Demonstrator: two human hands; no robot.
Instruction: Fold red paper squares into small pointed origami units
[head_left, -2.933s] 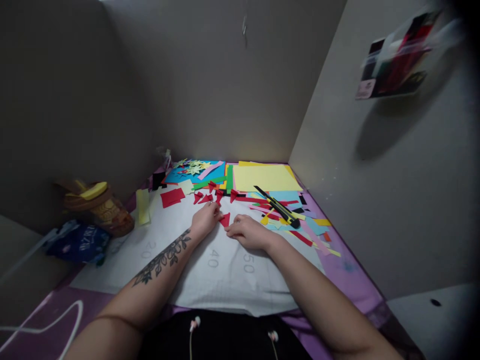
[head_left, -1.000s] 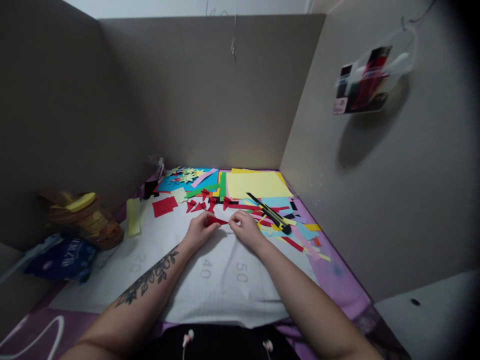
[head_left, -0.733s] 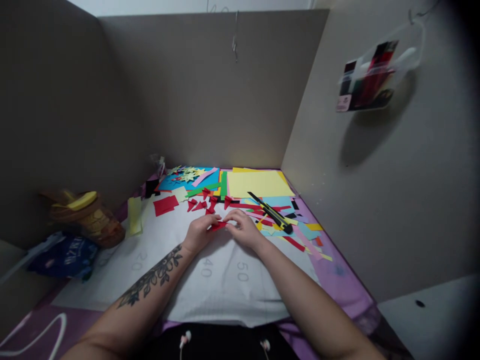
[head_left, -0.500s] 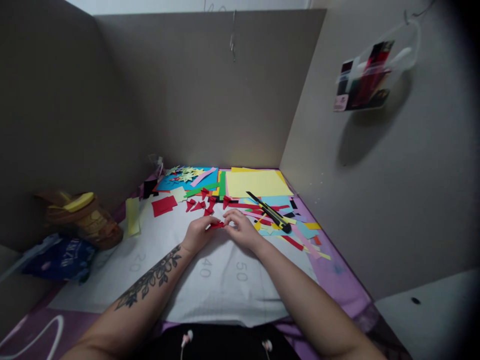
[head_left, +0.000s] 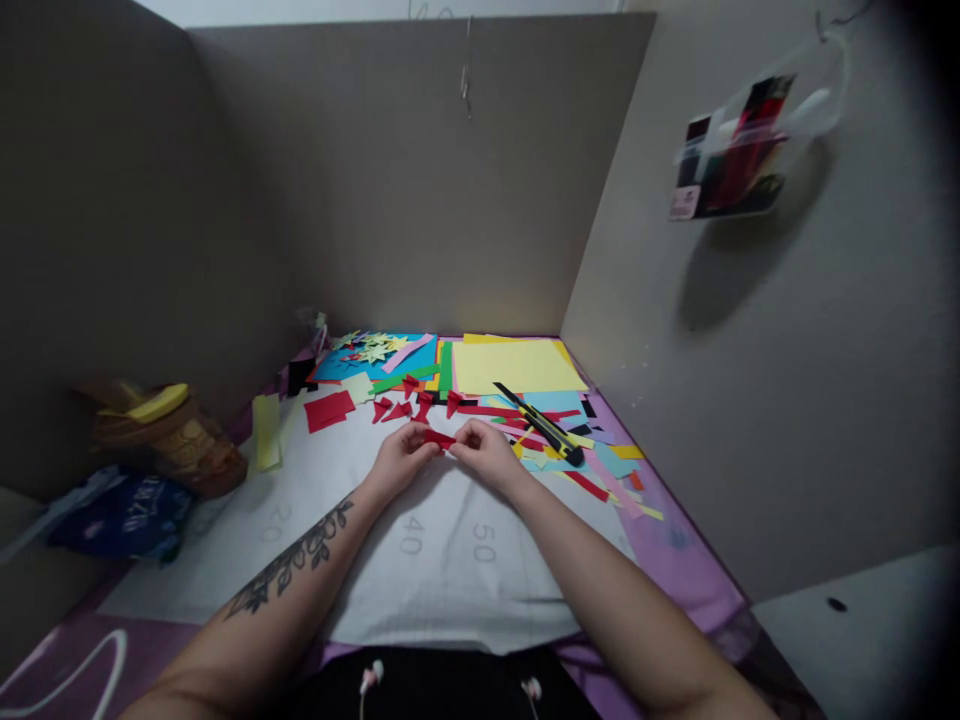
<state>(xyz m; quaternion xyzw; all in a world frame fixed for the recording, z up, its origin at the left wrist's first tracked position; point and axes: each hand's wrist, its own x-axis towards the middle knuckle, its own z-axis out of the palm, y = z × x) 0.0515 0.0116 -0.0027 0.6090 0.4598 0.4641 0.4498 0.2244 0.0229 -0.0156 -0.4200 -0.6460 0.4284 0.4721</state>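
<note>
Between my two hands is a small piece of red paper (head_left: 439, 438), held up just above the white sheet (head_left: 442, 590). My left hand (head_left: 401, 458) pinches its left end, and my right hand (head_left: 484, 455) pinches the right end with thumb and fingers. Fine folds in the piece are too small to make out. Just beyond my fingers lie several small folded red paper pieces (head_left: 401, 411). Flat red paper squares (head_left: 328, 410) rest to the left of them.
A utility knife (head_left: 540, 425) lies right of my hands among coloured paper scraps (head_left: 615, 460). Behind are pale yellow sheets (head_left: 517, 367) and cut paper stars (head_left: 379, 347) on blue paper. At left stand a brown pot-like container (head_left: 187, 440) and a blue packet (head_left: 124, 515).
My hands have moved slightly apart and a little away from me. More of the red paper now shows stretched between them.
</note>
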